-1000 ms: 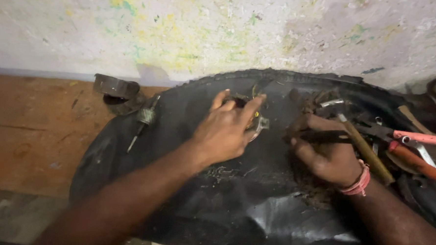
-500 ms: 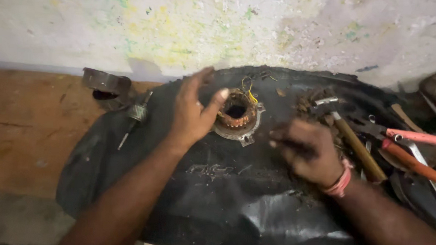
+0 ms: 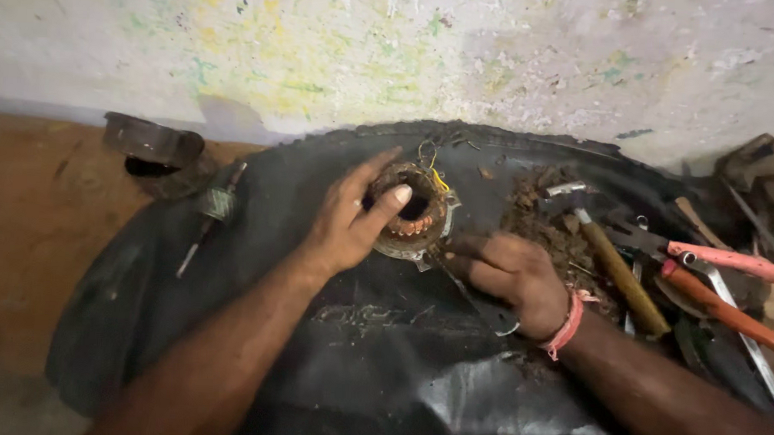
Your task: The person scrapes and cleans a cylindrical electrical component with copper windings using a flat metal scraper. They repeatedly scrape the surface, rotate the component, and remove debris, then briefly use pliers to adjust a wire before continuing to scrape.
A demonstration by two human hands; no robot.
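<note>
A round motor stator [image 3: 421,232] with copper windings lies on a black rubber sheet [image 3: 372,365]. My left hand [image 3: 345,226] grips its left side, thumb across the rim and fingers spread behind it. My right hand [image 3: 510,279] is closed on a thin dark metal tool [image 3: 466,295]. The tool's tip [image 3: 437,256] points at the stator's lower right edge, and its other end sticks out under my wrist. A pink band [image 3: 567,325] circles that wrist.
A wooden-handled hammer [image 3: 619,271], pink- and orange-handled pliers [image 3: 733,263] and loose metal tools lie at the right beside brown debris [image 3: 535,211]. At the left, a screwdriver [image 3: 206,223] and a dark metal ring housing [image 3: 155,151] rest by the wooden floor [image 3: 29,254]. A paint-flecked wall [image 3: 394,52] stands behind.
My left hand lifted off the top of the stator, uncovering it, and now holds its left side by the thumb. My right hand moved left, bringing the tool's tip to the stator.
</note>
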